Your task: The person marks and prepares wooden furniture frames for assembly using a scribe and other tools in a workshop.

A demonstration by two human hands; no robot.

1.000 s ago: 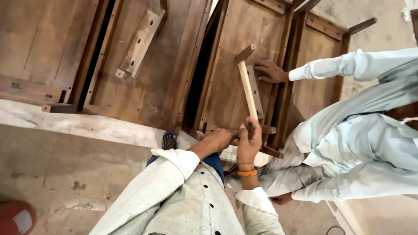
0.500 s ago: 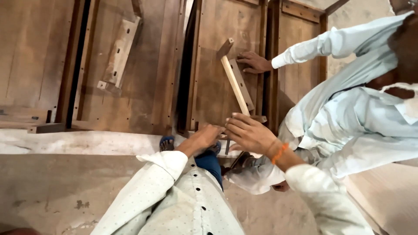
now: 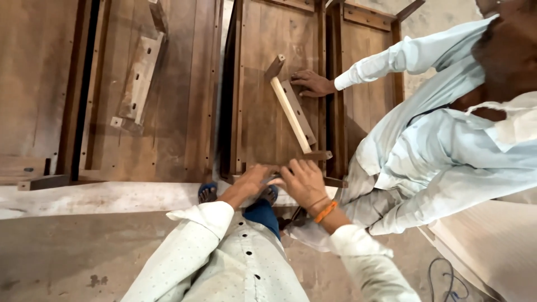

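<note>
A dark wooden frame (image 3: 279,33) with a panel lies in front of me. A pale wooden strip (image 3: 291,114) leans slantwise across the panel. My left hand (image 3: 249,182) curls over the frame's near rail (image 3: 327,155). My right hand (image 3: 303,180) rests beside it on the same rail, fingers spread and holding nothing; an orange band is on its wrist. A co-worker's hand (image 3: 313,84) presses on a wooden bracket (image 3: 299,109) next to the strip's far end.
A second dark wooden frame (image 3: 140,84) with a bolted bracket lies to the left. The co-worker in pale clothes (image 3: 436,145) crouches close on the right. A pale ledge (image 3: 84,198) runs below the frames, my blue sandal (image 3: 208,192) on it. A cable (image 3: 447,279) lies bottom right.
My right hand has let go of the pale strip and dropped to the near rail, fingers spread. The strip now leans on the panel. The view has shifted toward the frame.
</note>
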